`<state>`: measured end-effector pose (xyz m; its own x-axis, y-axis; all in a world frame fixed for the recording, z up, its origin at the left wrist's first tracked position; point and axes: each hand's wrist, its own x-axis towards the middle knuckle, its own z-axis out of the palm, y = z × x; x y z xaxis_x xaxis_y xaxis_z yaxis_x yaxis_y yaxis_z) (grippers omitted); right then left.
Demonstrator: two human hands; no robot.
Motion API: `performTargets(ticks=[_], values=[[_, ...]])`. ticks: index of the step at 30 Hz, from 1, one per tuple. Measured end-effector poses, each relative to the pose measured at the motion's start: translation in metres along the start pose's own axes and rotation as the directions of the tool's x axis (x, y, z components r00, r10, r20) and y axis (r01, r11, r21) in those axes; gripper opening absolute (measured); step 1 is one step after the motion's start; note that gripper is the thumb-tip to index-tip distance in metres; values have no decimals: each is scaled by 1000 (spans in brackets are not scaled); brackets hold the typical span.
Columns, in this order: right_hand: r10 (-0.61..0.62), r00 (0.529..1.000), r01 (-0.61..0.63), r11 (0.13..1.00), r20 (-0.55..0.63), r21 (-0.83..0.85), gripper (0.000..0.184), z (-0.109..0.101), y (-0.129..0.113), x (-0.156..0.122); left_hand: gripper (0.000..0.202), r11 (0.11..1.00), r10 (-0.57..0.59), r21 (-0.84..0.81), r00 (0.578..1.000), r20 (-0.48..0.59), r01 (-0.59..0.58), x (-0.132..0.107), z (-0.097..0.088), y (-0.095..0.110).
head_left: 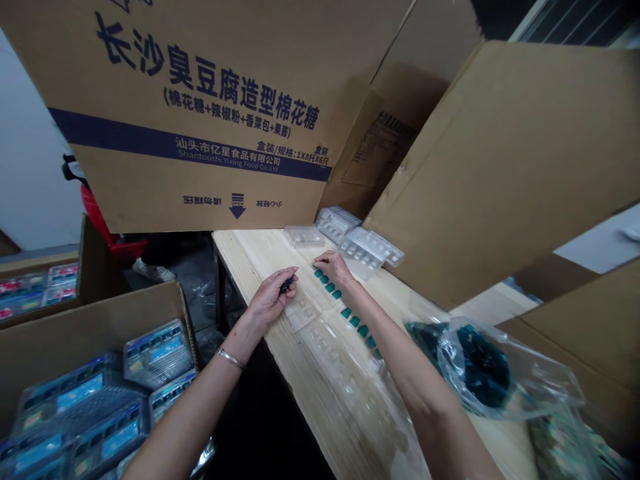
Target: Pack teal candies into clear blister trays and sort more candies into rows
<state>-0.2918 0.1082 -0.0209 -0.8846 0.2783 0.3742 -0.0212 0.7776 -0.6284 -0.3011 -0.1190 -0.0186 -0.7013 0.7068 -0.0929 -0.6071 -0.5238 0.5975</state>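
My left hand [274,295] is closed around a few small dark pieces [287,285], which show between thumb and fingers above the table's left edge. Over the far end of a clear plastic tray [305,312], my right hand [334,267] pinches at a small teal piece [315,267]; the fingertips partly hide it. A row of small teal pieces [330,287] sits in the tray cells, running toward me beneath my right forearm. More clear trays [333,350] lie along the table on the near side, their cells without teal pieces.
Stacked clear trays [363,250] stand at the table's [240,257] far end. Large cardboard boxes [200,80] rise behind and to the right. A plastic bag of dark teal pieces [480,367] lies at right. At lower left, a carton [165,300] holds filled packs [155,350].
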Motion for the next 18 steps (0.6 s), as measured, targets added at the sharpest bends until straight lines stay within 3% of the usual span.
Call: performTargets(ticks=[8, 18], values=[[-83, 994, 85, 996, 67, -30, 11, 3, 3, 4, 22, 998, -38, -48, 998, -44, 36, -2, -12, -6], [-122, 987, 119, 992, 105, 31, 18, 1, 0, 1, 22, 998, -28, -56, 999, -22, 26, -4, -14, -6]])
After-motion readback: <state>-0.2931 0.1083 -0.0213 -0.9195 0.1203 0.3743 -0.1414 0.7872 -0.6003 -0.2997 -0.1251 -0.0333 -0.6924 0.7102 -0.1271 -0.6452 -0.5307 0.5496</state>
